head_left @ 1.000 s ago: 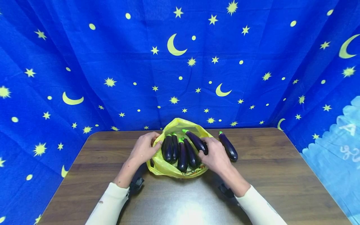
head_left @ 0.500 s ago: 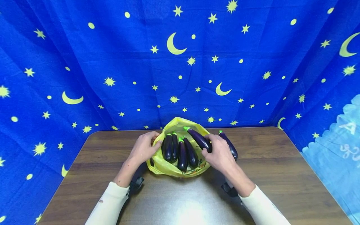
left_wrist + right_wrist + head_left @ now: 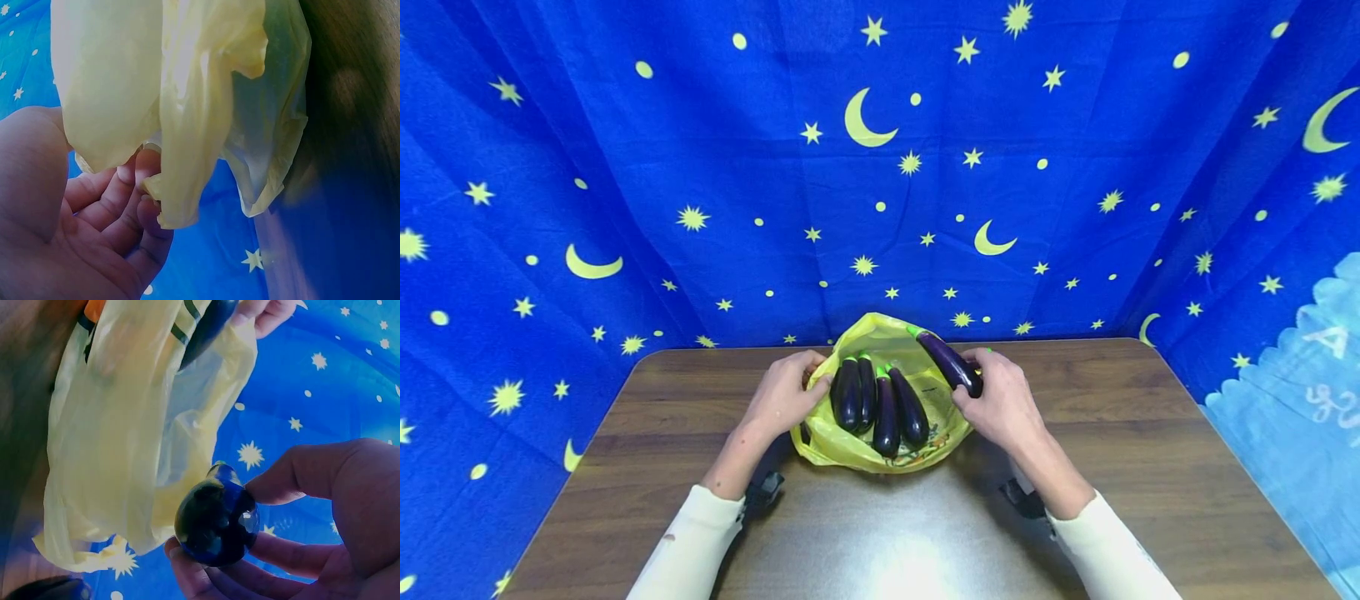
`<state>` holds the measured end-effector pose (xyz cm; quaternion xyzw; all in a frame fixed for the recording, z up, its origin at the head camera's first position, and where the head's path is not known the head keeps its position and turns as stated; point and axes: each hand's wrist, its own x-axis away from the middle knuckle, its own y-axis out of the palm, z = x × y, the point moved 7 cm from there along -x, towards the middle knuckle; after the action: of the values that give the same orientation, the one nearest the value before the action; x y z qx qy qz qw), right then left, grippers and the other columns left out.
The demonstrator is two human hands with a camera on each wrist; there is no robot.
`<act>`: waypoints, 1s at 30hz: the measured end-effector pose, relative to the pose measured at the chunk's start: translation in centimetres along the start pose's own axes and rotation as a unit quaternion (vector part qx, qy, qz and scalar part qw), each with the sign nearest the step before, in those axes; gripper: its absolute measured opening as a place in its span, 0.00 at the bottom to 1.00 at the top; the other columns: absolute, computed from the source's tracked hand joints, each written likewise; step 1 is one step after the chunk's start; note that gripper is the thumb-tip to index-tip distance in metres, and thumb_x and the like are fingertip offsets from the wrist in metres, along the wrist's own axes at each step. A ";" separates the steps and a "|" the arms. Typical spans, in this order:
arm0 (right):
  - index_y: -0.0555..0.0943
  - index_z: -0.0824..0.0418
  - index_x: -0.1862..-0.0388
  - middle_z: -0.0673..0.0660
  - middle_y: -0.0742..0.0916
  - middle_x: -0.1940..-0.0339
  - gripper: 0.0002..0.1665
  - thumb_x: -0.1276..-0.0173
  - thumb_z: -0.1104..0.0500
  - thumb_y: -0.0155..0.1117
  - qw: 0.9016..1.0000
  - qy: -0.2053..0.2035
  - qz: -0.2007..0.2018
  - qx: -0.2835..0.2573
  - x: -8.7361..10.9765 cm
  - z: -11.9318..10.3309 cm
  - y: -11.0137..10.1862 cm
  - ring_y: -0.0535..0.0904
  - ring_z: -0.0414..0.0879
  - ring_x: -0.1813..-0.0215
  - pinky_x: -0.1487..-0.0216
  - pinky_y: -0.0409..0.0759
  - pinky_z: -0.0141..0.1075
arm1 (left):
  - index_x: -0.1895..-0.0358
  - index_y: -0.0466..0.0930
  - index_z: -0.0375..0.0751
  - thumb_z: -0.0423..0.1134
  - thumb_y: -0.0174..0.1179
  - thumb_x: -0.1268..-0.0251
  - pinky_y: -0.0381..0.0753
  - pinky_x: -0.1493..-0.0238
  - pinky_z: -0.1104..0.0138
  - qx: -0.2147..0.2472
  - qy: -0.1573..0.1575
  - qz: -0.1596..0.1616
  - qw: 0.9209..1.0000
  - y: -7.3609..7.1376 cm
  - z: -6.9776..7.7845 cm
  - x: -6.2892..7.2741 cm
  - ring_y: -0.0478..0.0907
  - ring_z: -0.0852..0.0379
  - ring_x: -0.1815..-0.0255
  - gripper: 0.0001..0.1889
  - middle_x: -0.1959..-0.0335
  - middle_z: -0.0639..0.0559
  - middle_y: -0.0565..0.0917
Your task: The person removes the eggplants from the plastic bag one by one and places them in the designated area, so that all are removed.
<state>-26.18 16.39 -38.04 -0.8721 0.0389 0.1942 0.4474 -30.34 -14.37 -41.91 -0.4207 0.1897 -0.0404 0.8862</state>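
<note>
Deep-blue cloth backdrop printed with pale-yellow moons, stars and dots: hangs at the back and along both sides.
Brown wood-grain table: spreads out below the cloth, with a bright glare near its front.
Pale-blue cloth panel with scalloped edge and white lettering: at the far right.
Thin yellow plastic bag with orange and dark print: sits on the table, its mouth spread wide.
Long white sleeves: cover both forearms, ending short of the wrists.
Left hand: pinches the bag's left rim, thumb over the edge, fingers curled outside.
Right hand: grips one glossy dark-purple eggplant with a green cap by its blunt end, thumb and fingers on opposite sides.
Held eggplant: tilted, cap pointing up and left at the bag's far right rim; cannot tell whether it touches the plastic.
Four more dark-purple eggplants: lie side by side inside the bag, caps away from the person.
Black wrist gear: under each wrist.
Small green tip: shows just behind the right hand, the rest hidden.
</note>
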 end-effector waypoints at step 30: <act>0.82 0.66 0.38 0.66 0.89 0.48 0.28 0.39 0.60 0.68 0.996 0.078 -0.032 0.010 -0.8 3.4 -2.2 0.84 0.59 0.52 0.52 0.79 0.53 | 0.54 0.87 0.41 0.38 0.68 0.32 0.74 0.65 0.61 -0.006 -0.001 -0.002 1.000 -0.2 -0.1 0.1 0.76 0.56 0.68 0.08 0.65 0.54 0.85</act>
<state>-27.45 20.35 -37.80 -0.8810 0.0475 0.1112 0.4574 -30.28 -14.61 -41.80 -0.4262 0.1883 -0.0407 0.8839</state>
